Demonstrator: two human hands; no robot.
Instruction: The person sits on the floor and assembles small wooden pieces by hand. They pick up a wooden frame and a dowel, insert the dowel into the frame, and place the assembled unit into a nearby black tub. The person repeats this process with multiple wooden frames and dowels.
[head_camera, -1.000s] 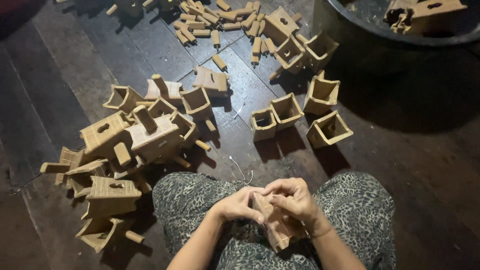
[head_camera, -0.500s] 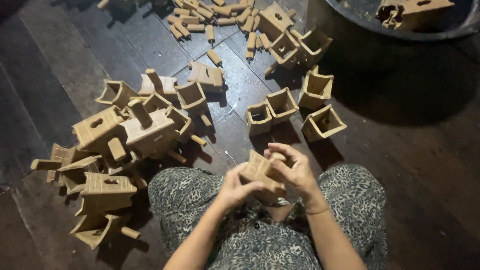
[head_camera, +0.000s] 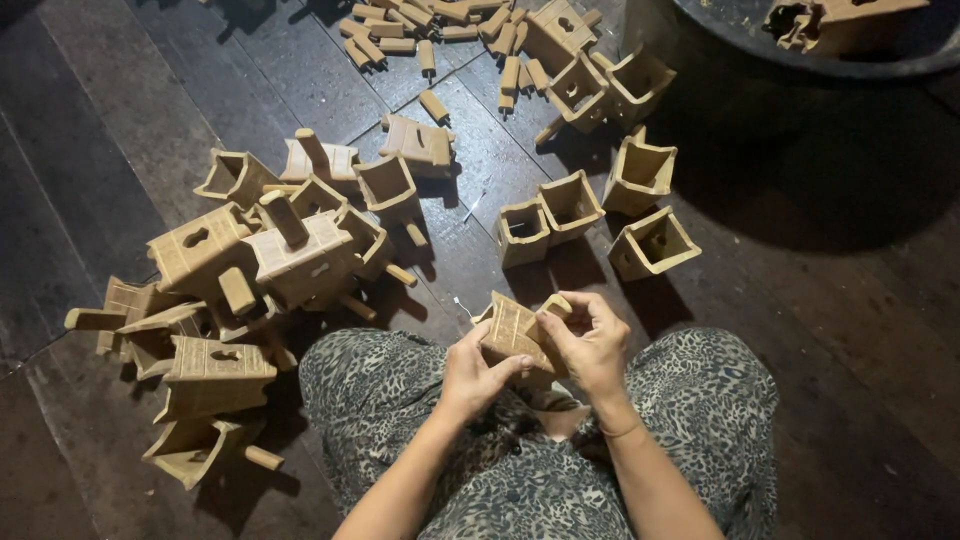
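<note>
We grip the clay box (head_camera: 512, 332) between both hands, left hand (head_camera: 472, 375) cupping beneath, right hand (head_camera: 590, 345) nearer its upper edge, pinching a peg there.

Bare floor (head_camera: 860, 330) is left open on the right; the left is pretty much blocked by a clay box heap (head_camera: 250, 290), three open boxes (head_camera: 590, 225) are parked ahead.

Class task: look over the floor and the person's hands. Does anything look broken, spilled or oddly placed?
Nothing looks broken or spilled. The tan square clay funnel piece sits firmly between the left hand and right hand. The heap of finished clay pieces with pegs is tumbled at all angles, while three open clay cups stand apart on the dark wooden floor.
</note>
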